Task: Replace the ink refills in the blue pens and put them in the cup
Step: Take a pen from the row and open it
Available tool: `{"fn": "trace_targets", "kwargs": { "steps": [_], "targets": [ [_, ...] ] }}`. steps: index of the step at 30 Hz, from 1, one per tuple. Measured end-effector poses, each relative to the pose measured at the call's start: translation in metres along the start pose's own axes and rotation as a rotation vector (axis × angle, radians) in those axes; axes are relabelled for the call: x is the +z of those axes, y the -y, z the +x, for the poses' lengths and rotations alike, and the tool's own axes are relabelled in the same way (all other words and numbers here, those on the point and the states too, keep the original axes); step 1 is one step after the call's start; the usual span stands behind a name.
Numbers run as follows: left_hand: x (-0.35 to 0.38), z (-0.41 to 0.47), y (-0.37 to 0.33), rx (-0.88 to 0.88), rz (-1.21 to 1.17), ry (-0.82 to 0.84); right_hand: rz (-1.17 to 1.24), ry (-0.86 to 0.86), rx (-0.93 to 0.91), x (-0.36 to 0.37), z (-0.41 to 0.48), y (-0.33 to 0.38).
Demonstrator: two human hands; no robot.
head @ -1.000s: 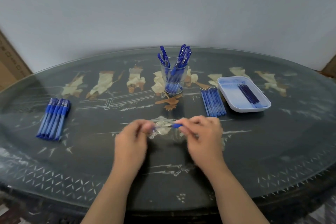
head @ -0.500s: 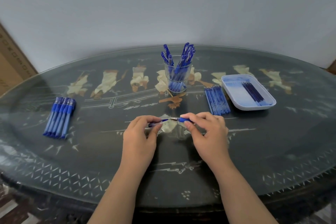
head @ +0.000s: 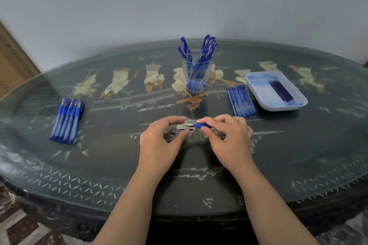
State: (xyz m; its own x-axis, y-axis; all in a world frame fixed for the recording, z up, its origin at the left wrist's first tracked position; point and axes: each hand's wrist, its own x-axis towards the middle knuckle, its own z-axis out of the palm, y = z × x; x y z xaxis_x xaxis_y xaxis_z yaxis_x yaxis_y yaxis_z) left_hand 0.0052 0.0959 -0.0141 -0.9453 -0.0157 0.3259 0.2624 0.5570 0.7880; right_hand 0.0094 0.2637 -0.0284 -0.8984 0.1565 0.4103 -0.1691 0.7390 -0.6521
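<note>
My right hand (head: 229, 137) pinches a blue pen's grip section (head: 200, 125), its metal tip pointing left. My left hand (head: 161, 139) holds the rest of that pen, a thin blue barrel (head: 181, 131), just below and left of the tip, mostly hidden by my fingers. The two pieces are apart. A clear glass cup (head: 197, 77) with several blue pens stands at the middle back. Several capped blue pens (head: 66, 120) lie in a row at the left. Several blue refills (head: 241, 100) lie in a row right of the cup.
A white tray (head: 258, 83) at the back right holds a few dark refills (head: 280, 90). The dark oval table (head: 119, 165) has a glass top and a near edge below my wrists. A cardboard box (head: 12, 69) stands at the far left.
The pen was held in one line between both hands. Now the grip section in my right hand is separated from the barrel in my left hand, which sits slightly lower.
</note>
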Motion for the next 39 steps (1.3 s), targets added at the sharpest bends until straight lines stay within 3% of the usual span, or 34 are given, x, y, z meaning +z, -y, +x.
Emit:
{"fn": "trace_targets", "kwargs": {
  "steps": [4, 9, 39],
  "targets": [
    [-0.0024, -0.0020, -0.0041, 0.063, -0.042, 0.021, 0.005, -0.015, -0.061, 0.0032, -0.0011, 0.0002],
    [-0.0005, -0.0006, -0.0002, 0.018, -0.018, 0.009, 0.012, -0.040, -0.111, 0.0046, -0.0021, 0.0008],
    [-0.0049, -0.0007, -0.0021, -0.019, -0.133, 0.056, 0.031, -0.096, -0.108, 0.0061, -0.0020, 0.0001]
  ]
}}
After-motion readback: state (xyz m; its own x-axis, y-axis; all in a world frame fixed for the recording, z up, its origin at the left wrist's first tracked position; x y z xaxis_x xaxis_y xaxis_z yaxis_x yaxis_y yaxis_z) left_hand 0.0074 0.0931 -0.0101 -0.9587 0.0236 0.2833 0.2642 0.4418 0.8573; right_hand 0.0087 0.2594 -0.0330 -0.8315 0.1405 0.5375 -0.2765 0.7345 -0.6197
